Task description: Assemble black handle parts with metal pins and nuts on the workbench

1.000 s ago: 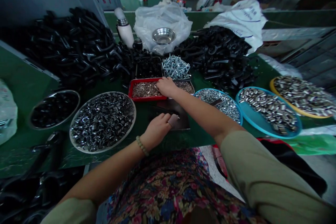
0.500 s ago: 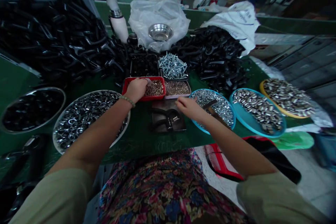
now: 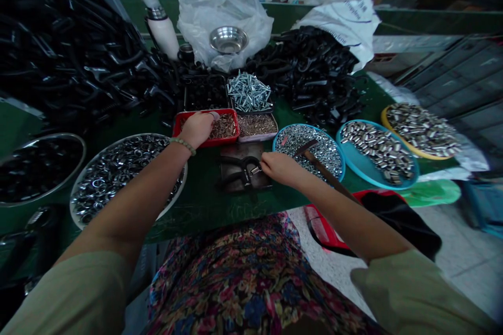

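Observation:
My left hand (image 3: 198, 128) is at the red tray (image 3: 176, 124), fingertips down among thin copper-coloured pins (image 3: 223, 126). Its fingers are drawn together, and what they pinch is hidden; something pale wraps one fingertip. On a dark metal plate (image 3: 257, 151) lies a forked black part (image 3: 244, 170) with a small spring (image 3: 255, 170) at its right side. My right hand (image 3: 281, 168) is closed in a pinch right beside that spring. Whether it grips the part or a small piece cannot be made out.
Blue basins of small metal pieces (image 3: 288, 141) and metal sleeves (image 3: 351, 159) stand right, a hammer (image 3: 320, 165) lying across the nearer one. Left is a basin of metal rings (image 3: 118, 178). Screws (image 3: 249, 91) and heaps of black parts (image 3: 314, 73) lie behind.
My right hand has come down from above the plate's right corner to the spring side of the black part. My left hand stays at the red tray. The view has shifted slightly.

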A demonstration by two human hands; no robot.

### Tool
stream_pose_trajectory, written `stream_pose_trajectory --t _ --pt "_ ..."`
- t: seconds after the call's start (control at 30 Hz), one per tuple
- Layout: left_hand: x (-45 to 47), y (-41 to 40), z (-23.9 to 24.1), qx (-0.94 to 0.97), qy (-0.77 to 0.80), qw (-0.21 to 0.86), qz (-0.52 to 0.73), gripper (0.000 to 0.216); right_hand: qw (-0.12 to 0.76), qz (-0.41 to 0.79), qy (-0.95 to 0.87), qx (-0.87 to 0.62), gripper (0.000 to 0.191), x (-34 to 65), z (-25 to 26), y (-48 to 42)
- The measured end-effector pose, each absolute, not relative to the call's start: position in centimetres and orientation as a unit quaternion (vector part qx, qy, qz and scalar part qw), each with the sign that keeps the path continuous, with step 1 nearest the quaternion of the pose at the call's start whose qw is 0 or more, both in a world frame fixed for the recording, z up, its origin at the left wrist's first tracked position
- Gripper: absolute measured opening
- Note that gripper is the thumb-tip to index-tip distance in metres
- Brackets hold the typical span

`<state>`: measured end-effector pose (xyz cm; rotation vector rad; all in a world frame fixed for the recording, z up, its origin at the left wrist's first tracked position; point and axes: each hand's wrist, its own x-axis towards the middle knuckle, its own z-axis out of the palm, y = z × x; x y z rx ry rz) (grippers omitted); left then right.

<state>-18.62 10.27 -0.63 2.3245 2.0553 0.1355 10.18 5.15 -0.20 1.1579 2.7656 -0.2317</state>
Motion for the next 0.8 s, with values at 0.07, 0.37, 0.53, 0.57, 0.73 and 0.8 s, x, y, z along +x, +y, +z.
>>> stream_pose_trajectory --t 0.07,0.37,0.53,0.57,0.73,0.8 --pt "-18.4 10.3 -0.5 0.748 0.662 0.022 0.041 0.04 0.073 -0.028 0.932 0.355 0.022 9.8 0.0 4.6" --pt "-18.2 10.0 -0.2 0.723 0.684 0.044 0.087 0.034 0.099 -0.031 0.927 0.359 0.023 9.6 0.1 4.3" --pt "-17.6 8.8 0.9 0.69 0.674 0.092 0.247 0.03 0.097 -0.048 0.923 0.37 0.023 9.2 0.1 4.4" --pt "-17.0 8.1 1.1 0.683 0.664 0.116 0.283 0.027 0.097 -0.039 0.924 0.369 0.022 9.0 0.0 4.2" --pt "-12.7 2.5 -0.2 0.658 0.585 0.269 0.392 0.017 0.087 -0.012 0.93 0.358 0.023 8.9 -0.3 3.7" --pt "-11.1 0.6 -1.5 0.642 0.578 0.308 0.398 0.017 0.067 0.002 0.933 0.355 0.025 10.0 -0.4 4.0"
